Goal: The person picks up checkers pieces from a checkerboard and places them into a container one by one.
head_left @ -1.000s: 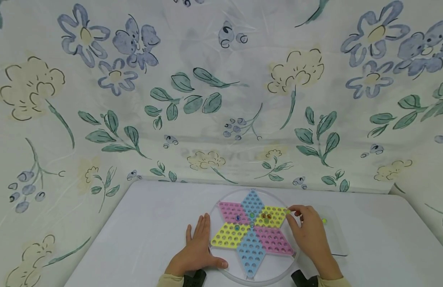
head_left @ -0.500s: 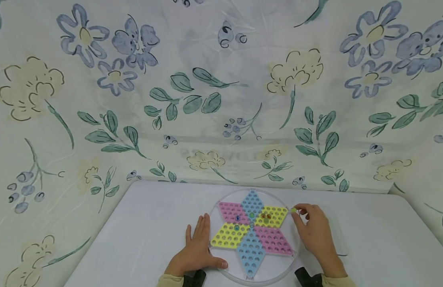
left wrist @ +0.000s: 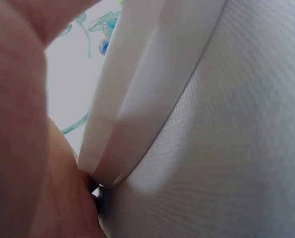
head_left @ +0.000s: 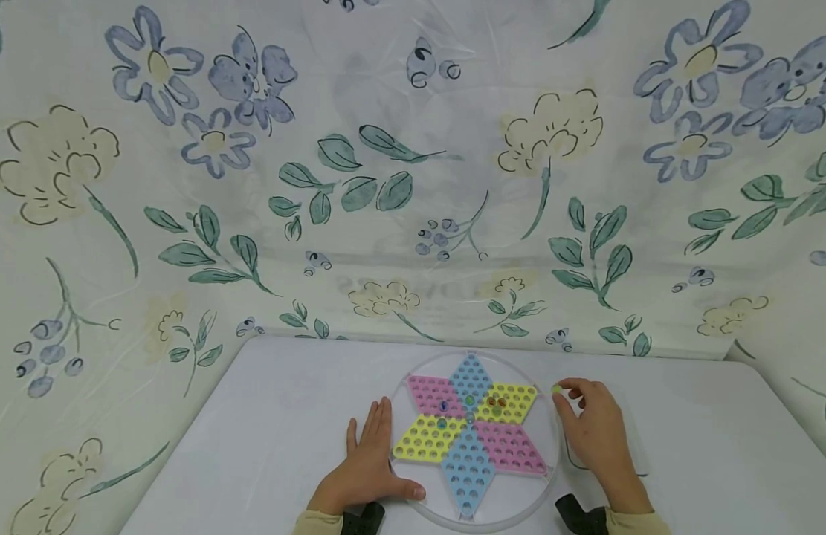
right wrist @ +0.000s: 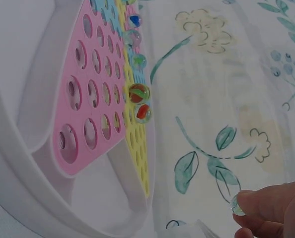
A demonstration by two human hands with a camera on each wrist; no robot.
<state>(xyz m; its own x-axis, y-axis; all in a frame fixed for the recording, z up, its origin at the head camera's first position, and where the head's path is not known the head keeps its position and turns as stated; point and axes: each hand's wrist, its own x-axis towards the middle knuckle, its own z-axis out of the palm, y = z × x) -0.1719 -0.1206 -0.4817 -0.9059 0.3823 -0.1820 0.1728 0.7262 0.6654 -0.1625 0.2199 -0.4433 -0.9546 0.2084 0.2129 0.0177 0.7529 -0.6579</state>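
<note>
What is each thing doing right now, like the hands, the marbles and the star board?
Star board: flat on the table, most holes empty.
Marbles on the board: a few sitting in holes near the middle.
Green marble: pinched in the fingers, off the board's right edge.
Right hand: holding that marble.
Left hand: flat on the table, against the board's left rim.
</note>
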